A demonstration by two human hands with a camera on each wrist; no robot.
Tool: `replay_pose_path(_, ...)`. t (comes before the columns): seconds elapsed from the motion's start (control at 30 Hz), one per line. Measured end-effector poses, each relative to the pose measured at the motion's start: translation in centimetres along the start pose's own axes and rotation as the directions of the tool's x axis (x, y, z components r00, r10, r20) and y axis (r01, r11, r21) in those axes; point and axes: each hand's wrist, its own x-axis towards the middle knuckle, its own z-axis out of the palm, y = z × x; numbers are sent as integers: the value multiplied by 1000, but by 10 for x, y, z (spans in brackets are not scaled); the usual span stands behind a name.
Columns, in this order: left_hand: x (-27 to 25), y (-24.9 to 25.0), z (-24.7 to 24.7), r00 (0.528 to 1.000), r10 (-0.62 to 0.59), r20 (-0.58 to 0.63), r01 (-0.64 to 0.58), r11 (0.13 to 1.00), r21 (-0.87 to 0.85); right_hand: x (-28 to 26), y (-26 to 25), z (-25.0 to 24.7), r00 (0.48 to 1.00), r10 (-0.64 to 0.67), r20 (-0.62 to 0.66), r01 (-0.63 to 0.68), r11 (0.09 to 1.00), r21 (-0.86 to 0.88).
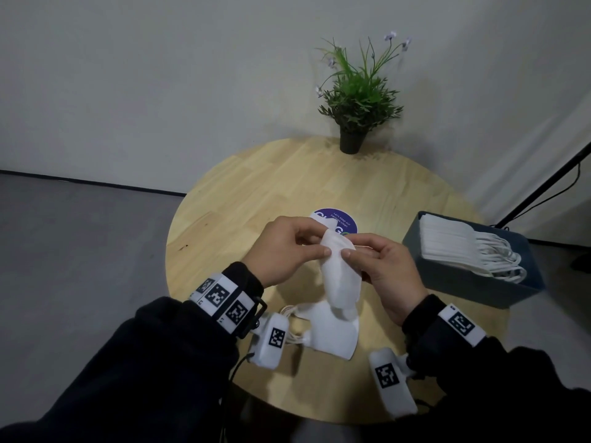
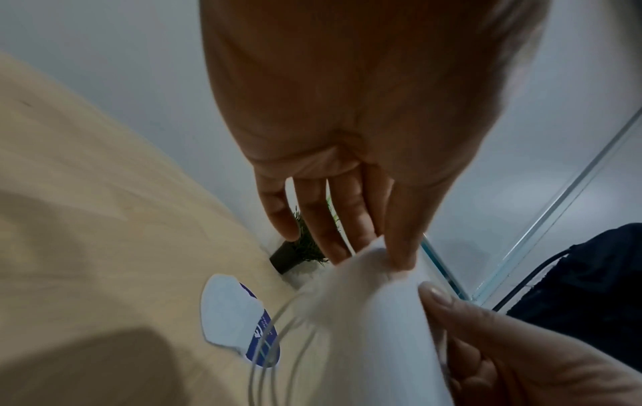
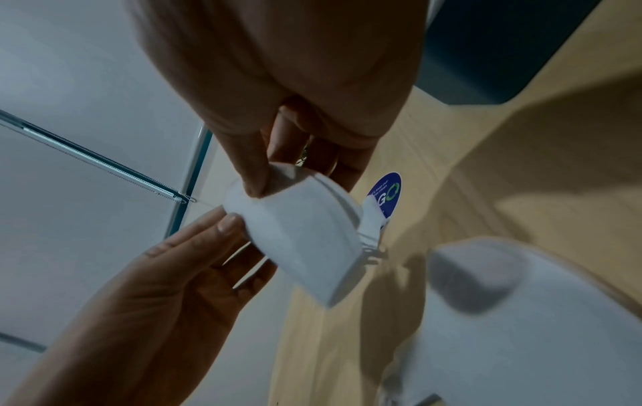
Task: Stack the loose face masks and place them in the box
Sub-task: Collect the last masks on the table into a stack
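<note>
My left hand [image 1: 281, 251] and right hand [image 1: 383, 270] each pinch the top of one white mask [image 1: 339, 276], held above the round wooden table [image 1: 256, 187], over another mask [image 1: 332, 334] near the table's front edge, with the filled box [image 1: 447, 276] at its right rim.

Right hand [image 3: 278, 82] pinches white face mask [image 3: 305, 236]; left hand [image 3: 166, 288] grips its other edge above table [image 3: 521, 164].
</note>
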Motion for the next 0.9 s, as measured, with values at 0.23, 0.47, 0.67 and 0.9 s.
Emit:
replay_pose_path(0.23,3,-4,0,998,-44,-44,44,999,9,-2,3,2,998,-27,-54,26,1000,-14)
replay_pose_path(0.47,4,-7,-3,997,-61,-48,60,998,-17,-1,3,0,997,13,-70,-14,1000,-9)
replay_pose_path(0.67,6,-11,-6,990,-114,-80,112,993,-28,-1,6,-2,993,87,-79,-90,995,-36)
replay_pose_path(0.9,4,-9,-7,989,-122,-81,122,992,-3,-1,8,-3,991,107,-78,-111,993,-47)
